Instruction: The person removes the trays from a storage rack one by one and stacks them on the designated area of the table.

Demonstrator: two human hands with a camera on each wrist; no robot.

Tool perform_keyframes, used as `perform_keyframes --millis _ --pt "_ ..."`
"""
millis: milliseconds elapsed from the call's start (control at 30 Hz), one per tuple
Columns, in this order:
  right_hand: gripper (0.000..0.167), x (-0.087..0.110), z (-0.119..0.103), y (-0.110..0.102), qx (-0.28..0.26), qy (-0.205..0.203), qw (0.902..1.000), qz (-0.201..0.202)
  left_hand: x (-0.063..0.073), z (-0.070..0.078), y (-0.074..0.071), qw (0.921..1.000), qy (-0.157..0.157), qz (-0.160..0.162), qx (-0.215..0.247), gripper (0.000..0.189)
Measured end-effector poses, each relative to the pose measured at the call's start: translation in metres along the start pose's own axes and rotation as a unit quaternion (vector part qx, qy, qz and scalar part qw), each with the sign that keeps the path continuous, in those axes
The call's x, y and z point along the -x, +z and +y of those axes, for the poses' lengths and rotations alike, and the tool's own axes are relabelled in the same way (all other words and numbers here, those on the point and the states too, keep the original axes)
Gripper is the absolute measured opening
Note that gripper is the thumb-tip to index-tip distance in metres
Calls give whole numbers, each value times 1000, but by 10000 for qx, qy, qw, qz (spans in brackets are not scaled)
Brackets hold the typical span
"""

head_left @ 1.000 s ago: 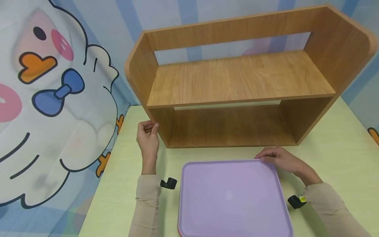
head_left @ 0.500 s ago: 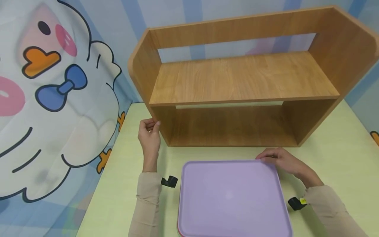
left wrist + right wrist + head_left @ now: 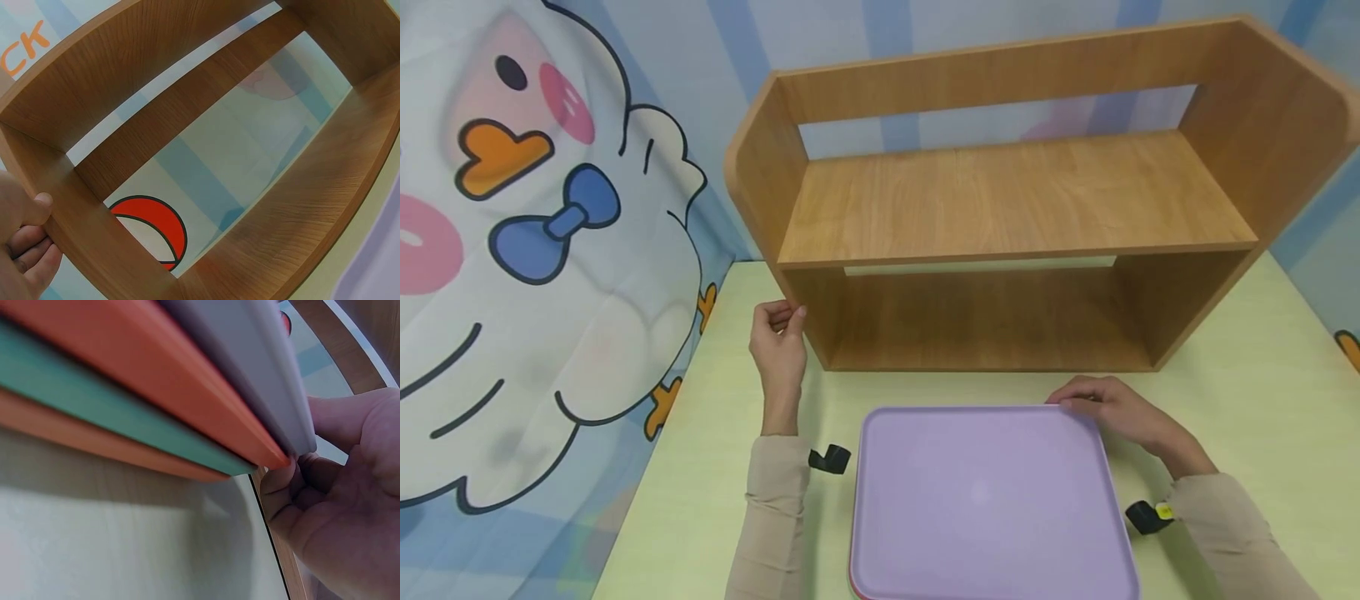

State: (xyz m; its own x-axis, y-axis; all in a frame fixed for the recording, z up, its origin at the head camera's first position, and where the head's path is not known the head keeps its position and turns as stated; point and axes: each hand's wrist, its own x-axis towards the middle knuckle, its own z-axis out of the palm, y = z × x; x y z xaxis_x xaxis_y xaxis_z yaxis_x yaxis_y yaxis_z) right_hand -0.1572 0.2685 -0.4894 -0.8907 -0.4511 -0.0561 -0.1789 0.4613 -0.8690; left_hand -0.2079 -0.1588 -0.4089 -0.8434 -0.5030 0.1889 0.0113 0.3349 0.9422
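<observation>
A two-tier wooden shelf stands on the table with nothing on either tier. My left hand pinches the front edge of its left side panel, thumb on the inner face in the left wrist view. In front of the shelf lies a purple tray on top of a stack. My right hand grips the purple tray near its far right corner. The right wrist view shows an orange tray, a green tray and another orange tray below it. My right fingertips are curled beneath the corner, close against the upper orange tray.
The pale green table extends to both sides of the stack. A cloth backdrop with a large cartoon bird hangs along the left and behind the shelf. Black wrist cameras stick out from both sleeves.
The head view has shifted slightly since the first frame. Both hands keep their holds, and the shelf and stack have not visibly moved.
</observation>
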Motion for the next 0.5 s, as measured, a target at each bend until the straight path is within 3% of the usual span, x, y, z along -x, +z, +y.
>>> perform_keyframes --millis 500 --pt "20 3 1 2 -167 151 9997 131 2 1 1 9999 -30 -18 100 25"
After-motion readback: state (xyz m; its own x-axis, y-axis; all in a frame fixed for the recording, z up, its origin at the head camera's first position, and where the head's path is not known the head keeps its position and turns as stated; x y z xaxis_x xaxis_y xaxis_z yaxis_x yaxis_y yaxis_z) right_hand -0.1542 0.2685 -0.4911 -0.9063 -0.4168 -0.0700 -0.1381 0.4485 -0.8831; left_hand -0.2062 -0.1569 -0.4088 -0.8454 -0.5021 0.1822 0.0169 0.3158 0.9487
